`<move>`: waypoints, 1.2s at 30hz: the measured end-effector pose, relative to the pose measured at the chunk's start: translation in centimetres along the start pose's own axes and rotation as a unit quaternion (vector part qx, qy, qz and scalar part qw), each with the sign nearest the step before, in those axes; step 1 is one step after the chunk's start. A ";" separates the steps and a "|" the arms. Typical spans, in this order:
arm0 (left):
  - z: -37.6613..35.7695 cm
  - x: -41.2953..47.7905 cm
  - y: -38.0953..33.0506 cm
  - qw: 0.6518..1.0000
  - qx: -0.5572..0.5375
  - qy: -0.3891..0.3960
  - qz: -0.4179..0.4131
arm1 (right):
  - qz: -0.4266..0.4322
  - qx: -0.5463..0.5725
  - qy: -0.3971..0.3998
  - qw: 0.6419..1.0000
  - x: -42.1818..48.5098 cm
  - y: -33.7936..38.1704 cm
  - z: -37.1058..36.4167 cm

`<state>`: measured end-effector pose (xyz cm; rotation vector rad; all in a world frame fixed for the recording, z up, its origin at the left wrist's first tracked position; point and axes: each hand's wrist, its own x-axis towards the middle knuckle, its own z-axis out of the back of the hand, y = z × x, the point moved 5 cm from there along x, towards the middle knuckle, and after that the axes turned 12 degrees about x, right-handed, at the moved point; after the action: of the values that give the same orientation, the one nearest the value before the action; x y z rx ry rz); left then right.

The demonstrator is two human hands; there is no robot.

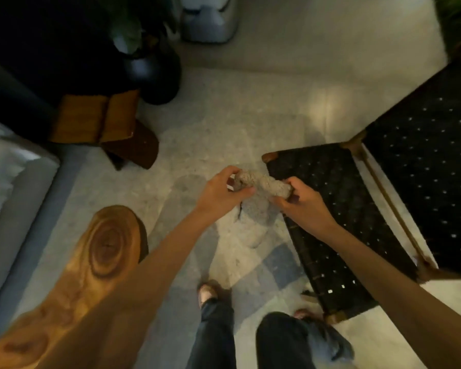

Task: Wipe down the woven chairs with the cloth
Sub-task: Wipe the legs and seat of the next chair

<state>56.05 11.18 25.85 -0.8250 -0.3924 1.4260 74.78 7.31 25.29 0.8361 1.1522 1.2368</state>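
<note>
Head view: grey nubby cloth (261,182), twisted, pinched between both hands' fingers (241,193).

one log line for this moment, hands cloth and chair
left hand: gripping cloth | right hand: gripping cloth | cloth: bunched, held between hands above floor | woven chair: not yet touched

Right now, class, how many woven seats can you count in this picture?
2. One woven seat lies below the right hand; a larger woven seat stands at the right edge. More may be out of view.
</note>
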 end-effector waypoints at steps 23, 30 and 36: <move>-7.4 21.6 -11.4 0.933 0.094 0.260 -0.231 | -0.160 0.115 -0.398 0.896 7.8 -4.1 8.7; -14.0 24.0 -13.4 0.861 0.127 0.372 -0.322 | -0.194 0.145 -0.546 0.802 6.3 -6.8 8.7; -19.1 23.3 -12.9 0.762 0.146 0.494 -0.391 | -0.255 0.172 -0.675 0.670 3.7 -9.0 4.8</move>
<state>81.72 29.33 16.73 -0.8830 0.2998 0.1385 81.68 9.82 17.23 1.2307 0.2521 -0.2613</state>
